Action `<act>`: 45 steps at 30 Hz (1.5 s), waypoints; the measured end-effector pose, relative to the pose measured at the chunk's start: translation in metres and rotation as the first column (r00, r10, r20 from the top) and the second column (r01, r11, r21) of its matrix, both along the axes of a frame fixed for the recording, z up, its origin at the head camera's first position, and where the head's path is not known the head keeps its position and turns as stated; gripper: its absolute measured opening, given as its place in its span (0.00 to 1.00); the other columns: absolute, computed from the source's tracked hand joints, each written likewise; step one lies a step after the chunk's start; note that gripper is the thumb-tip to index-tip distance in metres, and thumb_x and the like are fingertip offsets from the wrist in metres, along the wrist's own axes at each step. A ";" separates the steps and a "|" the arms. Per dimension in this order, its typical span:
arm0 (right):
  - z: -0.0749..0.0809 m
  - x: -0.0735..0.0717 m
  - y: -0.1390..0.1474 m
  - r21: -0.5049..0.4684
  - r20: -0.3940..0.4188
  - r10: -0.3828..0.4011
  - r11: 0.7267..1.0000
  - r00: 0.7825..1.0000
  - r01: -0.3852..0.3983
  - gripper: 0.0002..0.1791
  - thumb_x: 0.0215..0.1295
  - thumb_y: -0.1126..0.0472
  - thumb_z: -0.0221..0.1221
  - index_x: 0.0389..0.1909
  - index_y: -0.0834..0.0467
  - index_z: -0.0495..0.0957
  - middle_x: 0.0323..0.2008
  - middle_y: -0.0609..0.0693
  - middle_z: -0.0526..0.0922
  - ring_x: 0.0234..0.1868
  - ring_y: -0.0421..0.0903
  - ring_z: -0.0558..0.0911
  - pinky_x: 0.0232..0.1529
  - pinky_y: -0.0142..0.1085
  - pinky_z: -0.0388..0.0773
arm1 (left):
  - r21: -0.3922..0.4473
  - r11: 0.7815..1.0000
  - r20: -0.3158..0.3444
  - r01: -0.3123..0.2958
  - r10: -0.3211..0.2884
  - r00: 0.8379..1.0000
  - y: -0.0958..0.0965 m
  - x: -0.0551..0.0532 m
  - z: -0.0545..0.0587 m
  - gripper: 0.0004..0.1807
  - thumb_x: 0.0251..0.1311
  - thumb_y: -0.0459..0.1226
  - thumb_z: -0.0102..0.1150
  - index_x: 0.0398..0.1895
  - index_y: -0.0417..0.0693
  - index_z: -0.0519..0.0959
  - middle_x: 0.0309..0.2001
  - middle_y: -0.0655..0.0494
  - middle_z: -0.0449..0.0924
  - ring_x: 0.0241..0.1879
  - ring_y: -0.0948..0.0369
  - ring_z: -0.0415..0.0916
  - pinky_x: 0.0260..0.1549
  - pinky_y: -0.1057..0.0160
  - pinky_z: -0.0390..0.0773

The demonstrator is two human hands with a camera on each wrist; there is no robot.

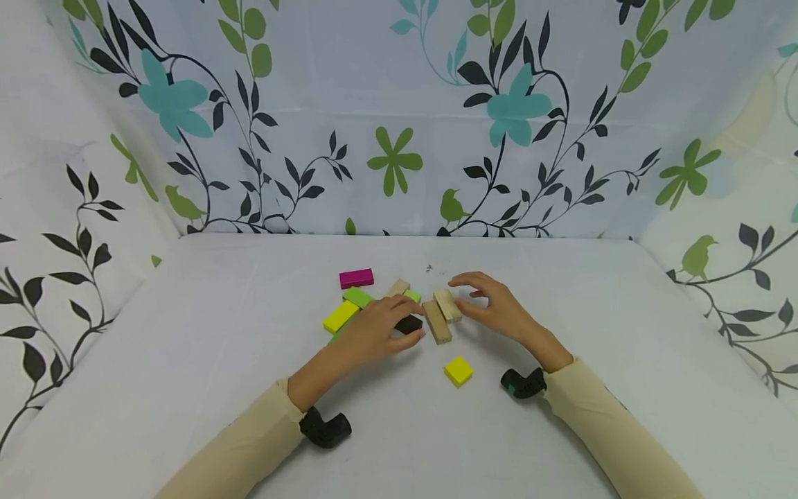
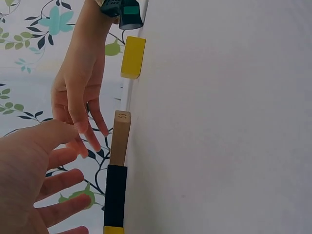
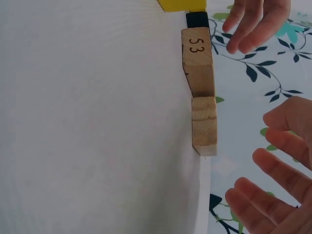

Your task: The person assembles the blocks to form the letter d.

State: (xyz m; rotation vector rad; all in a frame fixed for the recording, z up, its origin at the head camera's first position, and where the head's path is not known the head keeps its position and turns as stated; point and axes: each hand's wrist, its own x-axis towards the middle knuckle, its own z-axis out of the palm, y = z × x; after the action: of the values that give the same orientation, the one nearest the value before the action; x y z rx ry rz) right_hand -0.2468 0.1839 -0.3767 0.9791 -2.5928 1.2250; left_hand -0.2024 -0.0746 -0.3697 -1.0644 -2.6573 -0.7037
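My left hand (image 1: 373, 327) hovers over the black block (image 1: 409, 325), fingers loosely bent and spread, holding nothing. To the right, my right hand (image 1: 500, 309) is held just beside two plain wooden blocks, one longer-looking (image 1: 437, 323) and one next to it (image 1: 447, 305). In the right wrist view, a wooden block (image 3: 197, 61) shows the number 53 on its end, and the fingers (image 3: 280, 168) are spread with a gap between them and the wood. The left wrist view shows the black block (image 2: 115, 195) in line with a wooden block (image 2: 120, 141).
A yellow block (image 1: 458, 371) lies nearer me, apart from the pile. Left of the pile are another yellow block (image 1: 341, 317), a green block (image 1: 358, 297) and a magenta block (image 1: 357, 278). Parts of several blocks are hidden behind my left hand. White cloth covers the table (image 1: 218, 333).
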 end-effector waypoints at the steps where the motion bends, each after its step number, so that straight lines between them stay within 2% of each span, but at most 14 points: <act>1: 0.000 0.000 0.000 -0.001 0.002 0.007 1.000 1.000 -0.007 0.19 0.65 0.69 0.60 0.56 0.66 0.75 0.58 0.60 0.76 0.61 0.57 0.73 0.55 0.53 0.75 | 0.000 1.000 0.021 0.005 -0.005 1.000 0.001 0.000 0.000 0.18 0.62 0.45 0.62 0.50 0.46 0.81 0.52 0.52 0.80 0.52 0.53 0.76 0.55 0.49 0.74; 7: -0.002 -0.004 0.002 0.008 0.010 0.024 1.000 1.000 -0.024 0.19 0.63 0.69 0.61 0.56 0.65 0.76 0.56 0.60 0.77 0.56 0.59 0.75 0.49 0.50 0.78 | 0.018 0.999 0.123 0.036 -0.038 0.992 0.004 0.000 -0.005 0.18 0.62 0.45 0.62 0.52 0.46 0.80 0.54 0.52 0.78 0.56 0.54 0.73 0.58 0.48 0.70; 12: -0.006 -0.008 0.004 0.016 0.040 0.028 0.999 0.999 -0.029 0.20 0.62 0.69 0.63 0.56 0.65 0.76 0.55 0.61 0.78 0.51 0.59 0.77 0.45 0.46 0.80 | 0.020 0.999 0.130 0.039 -0.042 0.991 0.007 -0.002 -0.012 0.19 0.62 0.45 0.63 0.53 0.48 0.79 0.56 0.51 0.76 0.59 0.53 0.71 0.59 0.45 0.68; 21: -0.006 -0.012 0.005 0.033 0.120 0.066 0.997 0.991 -0.070 0.24 0.60 0.68 0.65 0.57 0.65 0.73 0.55 0.61 0.76 0.49 0.58 0.77 0.47 0.47 0.79 | 0.002 0.999 0.013 0.034 -0.034 0.999 0.013 -0.005 -0.019 0.18 0.60 0.46 0.65 0.51 0.50 0.80 0.52 0.53 0.76 0.57 0.54 0.70 0.60 0.47 0.67; 25: -0.007 -0.014 0.006 0.045 0.190 0.068 0.996 0.979 -0.078 0.24 0.60 0.65 0.66 0.56 0.64 0.72 0.54 0.60 0.76 0.52 0.57 0.77 0.51 0.49 0.77 | -0.023 1.000 -0.013 -0.009 0.008 1.000 0.015 -0.004 -0.024 0.18 0.59 0.49 0.65 0.50 0.52 0.80 0.52 0.54 0.77 0.59 0.53 0.69 0.62 0.47 0.65; 28: -0.008 -0.014 0.005 0.052 0.223 0.071 0.995 0.972 -0.084 0.23 0.59 0.64 0.67 0.55 0.63 0.73 0.59 0.60 0.74 0.53 0.56 0.76 0.52 0.48 0.76 | -0.028 0.999 -0.022 -0.047 0.046 0.999 0.017 -0.003 -0.027 0.18 0.58 0.51 0.65 0.48 0.55 0.80 0.50 0.54 0.77 0.58 0.53 0.69 0.63 0.47 0.63; 32: -0.010 -0.014 0.005 0.074 0.206 0.093 0.991 0.974 -0.110 0.26 0.59 0.63 0.67 0.58 0.64 0.73 0.59 0.61 0.75 0.51 0.52 0.76 0.50 0.43 0.76 | -0.008 0.998 -0.044 -0.065 0.065 0.997 0.019 -0.002 -0.029 0.17 0.57 0.52 0.66 0.45 0.55 0.80 0.45 0.56 0.75 0.52 0.56 0.71 0.61 0.49 0.65; 35: -0.011 -0.015 0.005 0.089 0.189 0.122 0.986 0.974 -0.141 0.26 0.59 0.63 0.67 0.57 0.64 0.74 0.55 0.58 0.78 0.50 0.49 0.76 0.50 0.41 0.75 | -0.003 0.997 -0.059 -0.073 0.073 0.996 0.020 -0.001 -0.029 0.17 0.57 0.52 0.66 0.44 0.54 0.80 0.45 0.56 0.76 0.51 0.56 0.72 0.60 0.49 0.66; 40: -0.012 -0.015 0.007 0.085 0.178 0.151 0.982 0.972 -0.168 0.18 0.59 0.64 0.67 0.49 0.61 0.78 0.62 0.60 0.74 0.57 0.54 0.74 0.51 0.43 0.75 | -0.004 0.996 -0.080 -0.091 0.090 0.993 0.022 0.000 -0.028 0.18 0.56 0.52 0.67 0.43 0.53 0.80 0.47 0.54 0.77 0.53 0.54 0.71 0.60 0.49 0.66; 45: -0.014 -0.016 0.009 0.080 0.176 0.165 0.980 0.970 -0.181 0.18 0.60 0.66 0.65 0.51 0.63 0.78 0.63 0.62 0.73 0.63 0.59 0.70 0.52 0.45 0.76 | -0.013 0.995 -0.118 -0.099 0.097 0.988 0.023 0.000 -0.029 0.14 0.57 0.50 0.67 0.40 0.53 0.81 0.45 0.54 0.76 0.52 0.55 0.72 0.58 0.50 0.67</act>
State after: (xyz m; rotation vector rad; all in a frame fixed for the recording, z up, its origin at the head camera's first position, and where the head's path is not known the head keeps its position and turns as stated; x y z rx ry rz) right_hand -0.2626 0.1928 -0.3902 1.1920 -2.7684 1.2864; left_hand -0.2028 -0.0511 -0.3982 -0.9411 -2.5998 -0.5799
